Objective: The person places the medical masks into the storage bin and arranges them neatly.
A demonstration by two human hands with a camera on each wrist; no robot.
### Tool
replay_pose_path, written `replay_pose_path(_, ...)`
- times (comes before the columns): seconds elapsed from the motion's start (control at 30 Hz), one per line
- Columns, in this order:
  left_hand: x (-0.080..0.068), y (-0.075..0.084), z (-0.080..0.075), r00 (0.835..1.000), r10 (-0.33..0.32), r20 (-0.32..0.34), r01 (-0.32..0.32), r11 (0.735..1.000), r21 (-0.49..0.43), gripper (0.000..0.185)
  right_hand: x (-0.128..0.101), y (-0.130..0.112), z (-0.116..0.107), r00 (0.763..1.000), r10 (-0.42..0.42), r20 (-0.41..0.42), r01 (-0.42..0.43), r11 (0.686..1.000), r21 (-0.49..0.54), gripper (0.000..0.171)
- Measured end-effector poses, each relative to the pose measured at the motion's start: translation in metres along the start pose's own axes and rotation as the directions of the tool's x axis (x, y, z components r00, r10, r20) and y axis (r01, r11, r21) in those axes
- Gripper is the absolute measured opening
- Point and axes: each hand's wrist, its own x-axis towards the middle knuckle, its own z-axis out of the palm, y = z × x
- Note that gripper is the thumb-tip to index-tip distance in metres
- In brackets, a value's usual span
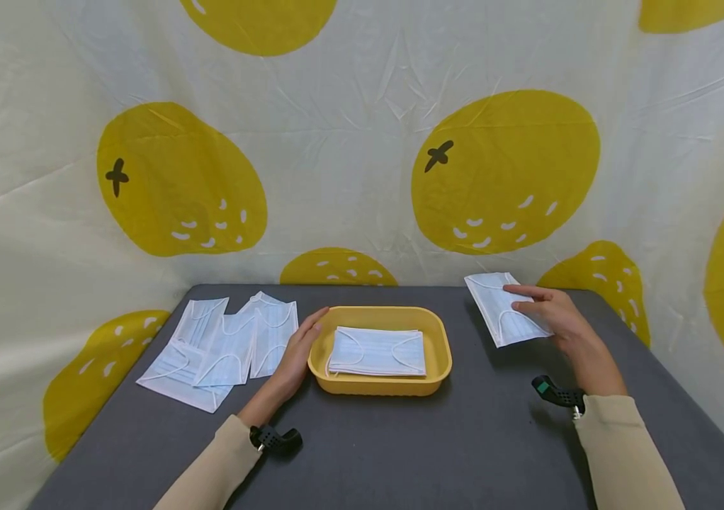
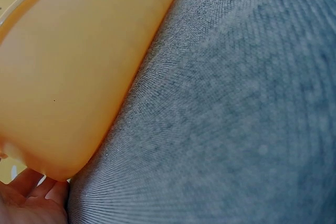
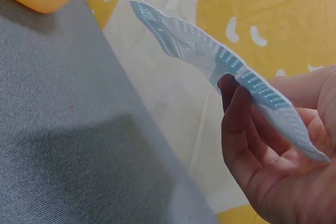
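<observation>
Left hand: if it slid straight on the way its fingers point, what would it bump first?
Probably nothing new: the left hand already lies along the yellow tray, fingers pointing toward the back. Beyond them is bare table, then the lemon cloth.

A grey fabric-covered table [image 1: 477, 439] carries everything here. Near its middle, towards the back, sits a yellow tray [image 1: 440, 350] with rounded corners, and a stack of pale blue face masks [image 1: 377, 351] lies flat inside it. To the left of the tray, several loose masks [image 1: 222, 347] are spread flat on the grey cloth, overlapping one another in a fan, the nearest one just beside the tray's left wall. The cloth shows a fine woven texture in the left wrist view
</observation>
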Motion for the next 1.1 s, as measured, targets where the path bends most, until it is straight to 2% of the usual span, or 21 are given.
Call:
replay_pose_path(0.3, 0.0, 0.004, 0.0, 1.0, -0.015, 0.0, 0.015, 1.0, -0.001, 0.047, -0.004, -0.018, 0.004, 1.0, -0.013, -0.014, 0.012, 0.999, -0.047, 0.051)
replay_pose_path(0.43, 0.0, 0.004, -0.001, 1.0, -0.013, 0.008, 0.013, 1.0, 0.003, 0.047, -0.008, -0.024, 0.005, 0.999, -0.038, -0.015, 0.037, 0.998, -0.041, 0.044)
replay_pose_path(0.67, -0.001, 0.004, 0.0, 1.0, -0.014, -0.001, 0.014, 1.0, -0.003, 0.047, -0.011, -0.032, 0.004, 0.997, -0.071, 0.006, 0.07, 0.995, 0.077, 0.028)
replay_pose_path(1.1, 0.0, 0.003, 0.0, 1.0, -0.015, 0.001, 0.015, 1.0, -0.006, 0.047, -0.018, -0.047, 0.012, 0.994, -0.112, 0.0, 0.112, 0.993, 0.03, 0.026)
